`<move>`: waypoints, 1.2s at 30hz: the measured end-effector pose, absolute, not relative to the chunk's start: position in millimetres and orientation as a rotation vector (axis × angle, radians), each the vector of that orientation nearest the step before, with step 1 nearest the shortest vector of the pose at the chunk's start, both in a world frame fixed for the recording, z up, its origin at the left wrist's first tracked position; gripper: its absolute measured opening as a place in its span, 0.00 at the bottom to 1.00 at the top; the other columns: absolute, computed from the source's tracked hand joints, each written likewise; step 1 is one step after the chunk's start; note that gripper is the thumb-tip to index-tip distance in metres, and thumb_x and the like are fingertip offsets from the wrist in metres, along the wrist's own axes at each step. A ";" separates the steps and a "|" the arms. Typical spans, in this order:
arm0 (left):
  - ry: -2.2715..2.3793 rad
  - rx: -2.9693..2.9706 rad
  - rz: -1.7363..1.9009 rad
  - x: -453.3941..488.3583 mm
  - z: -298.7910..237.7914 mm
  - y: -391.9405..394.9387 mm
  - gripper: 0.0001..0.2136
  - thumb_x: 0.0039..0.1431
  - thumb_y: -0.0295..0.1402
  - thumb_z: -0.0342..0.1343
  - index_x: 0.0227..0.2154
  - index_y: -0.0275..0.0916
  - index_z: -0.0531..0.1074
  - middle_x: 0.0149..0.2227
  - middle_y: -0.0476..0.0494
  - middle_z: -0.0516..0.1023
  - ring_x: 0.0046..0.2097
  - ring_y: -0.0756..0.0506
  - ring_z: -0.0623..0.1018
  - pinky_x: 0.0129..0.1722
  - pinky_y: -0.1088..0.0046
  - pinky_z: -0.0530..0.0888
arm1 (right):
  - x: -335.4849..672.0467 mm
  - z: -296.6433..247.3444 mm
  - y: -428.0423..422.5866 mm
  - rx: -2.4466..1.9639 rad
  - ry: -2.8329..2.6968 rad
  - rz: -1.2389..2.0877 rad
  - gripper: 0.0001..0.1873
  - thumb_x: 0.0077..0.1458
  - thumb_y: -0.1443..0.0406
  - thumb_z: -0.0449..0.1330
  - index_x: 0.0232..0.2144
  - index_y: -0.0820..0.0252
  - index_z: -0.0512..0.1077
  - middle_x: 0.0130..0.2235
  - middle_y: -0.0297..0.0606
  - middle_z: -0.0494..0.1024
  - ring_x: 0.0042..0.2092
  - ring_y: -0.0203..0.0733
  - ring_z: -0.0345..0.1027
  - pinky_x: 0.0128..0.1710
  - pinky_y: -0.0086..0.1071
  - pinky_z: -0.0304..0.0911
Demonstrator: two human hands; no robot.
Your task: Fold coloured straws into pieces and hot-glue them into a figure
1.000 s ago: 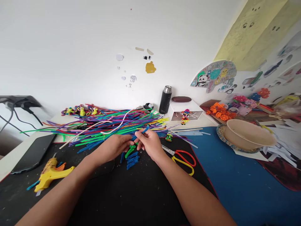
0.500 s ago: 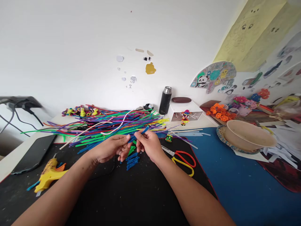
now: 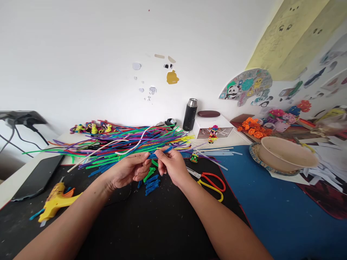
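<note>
Both hands pinch one blue pipe cleaner [image 3: 152,155] above the black mat. My left hand [image 3: 132,168] grips its left part between thumb and fingers, with the other fingers curled. My right hand [image 3: 171,164] pinches it farther right, and a blue end pokes out past the thumb. Just below lie several short bent blue pipe cleaner pieces [image 3: 152,185] and a green piece [image 3: 149,174]. Scissors [image 3: 211,183] with one red and one yellow handle rest to the right of my right hand.
A heap of long coloured pipe cleaners [image 3: 121,142] spreads behind the hands. A yellow glue gun [image 3: 55,204] and a phone [image 3: 38,177] lie at left. A black flask [image 3: 190,115], a white box [image 3: 214,126] and a beige bowl [image 3: 287,153] stand farther back and right.
The fingers of my left hand have curled in more closely around the blue pipe cleaner. My right hand keeps its pinch, nearly in the same place. The view has shifted slightly.
</note>
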State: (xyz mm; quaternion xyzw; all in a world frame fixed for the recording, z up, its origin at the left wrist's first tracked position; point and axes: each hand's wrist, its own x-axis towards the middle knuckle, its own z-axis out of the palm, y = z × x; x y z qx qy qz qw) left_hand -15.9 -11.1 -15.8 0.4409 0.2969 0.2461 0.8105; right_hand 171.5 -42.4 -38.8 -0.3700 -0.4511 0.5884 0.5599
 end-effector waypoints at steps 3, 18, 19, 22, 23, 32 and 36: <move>0.618 0.895 0.516 -15.4 -17.2 -10.9 0.19 0.63 0.45 0.66 0.26 0.38 0.68 0.20 0.54 0.61 0.19 0.54 0.59 0.17 0.81 0.58 | 171.4 -40.4 -41.9 -0.856 -1.047 1.387 0.23 0.54 0.45 0.69 0.31 0.56 0.70 0.17 0.24 0.70 0.15 0.32 0.60 0.16 0.26 0.50; 0.573 0.811 0.439 -19.2 -18.4 -5.8 0.23 0.66 0.44 0.62 0.21 0.36 0.65 0.19 0.53 0.61 0.17 0.56 0.61 0.16 0.82 0.59 | 169.2 -42.2 -41.4 -0.852 -1.092 1.349 0.23 0.55 0.46 0.71 0.32 0.57 0.71 0.17 0.23 0.70 0.14 0.31 0.60 0.15 0.24 0.52; 0.574 0.812 0.433 -19.4 -18.7 -5.4 0.23 0.66 0.44 0.62 0.20 0.36 0.65 0.19 0.53 0.61 0.17 0.56 0.61 0.16 0.81 0.59 | 169.3 -42.1 -41.4 -0.857 -1.092 1.348 0.23 0.54 0.46 0.71 0.32 0.57 0.71 0.17 0.23 0.70 0.14 0.31 0.60 0.15 0.24 0.52; 0.589 0.801 0.420 -19.9 -18.3 -4.4 0.23 0.65 0.44 0.63 0.20 0.35 0.66 0.20 0.53 0.61 0.17 0.56 0.61 0.17 0.81 0.58 | 169.6 -42.9 -40.9 -0.858 -1.098 1.344 0.23 0.55 0.45 0.70 0.32 0.57 0.71 0.17 0.23 0.70 0.14 0.31 0.61 0.15 0.24 0.52; 0.591 0.793 0.420 -20.0 -18.0 -4.1 0.22 0.65 0.44 0.63 0.21 0.35 0.66 0.20 0.53 0.61 0.18 0.56 0.60 0.17 0.81 0.58 | 169.8 -43.4 -40.6 -0.859 -1.102 1.341 0.23 0.55 0.45 0.70 0.32 0.57 0.71 0.17 0.23 0.70 0.14 0.31 0.60 0.15 0.24 0.52; 0.617 0.758 0.453 -20.8 -20.3 -2.8 0.20 0.61 0.41 0.67 0.23 0.36 0.65 0.22 0.55 0.57 0.20 0.56 0.57 0.18 0.81 0.58 | 171.1 -43.4 -40.1 -0.883 -1.164 1.311 0.24 0.55 0.45 0.69 0.31 0.57 0.71 0.16 0.23 0.69 0.14 0.31 0.60 0.15 0.25 0.51; 0.642 0.780 0.450 -20.1 -20.2 -2.6 0.18 0.61 0.39 0.66 0.24 0.36 0.65 0.22 0.56 0.56 0.21 0.56 0.55 0.19 0.81 0.56 | 171.3 -44.8 -39.9 -0.908 -1.196 1.291 0.23 0.56 0.45 0.68 0.31 0.57 0.71 0.16 0.23 0.69 0.14 0.31 0.60 0.15 0.25 0.51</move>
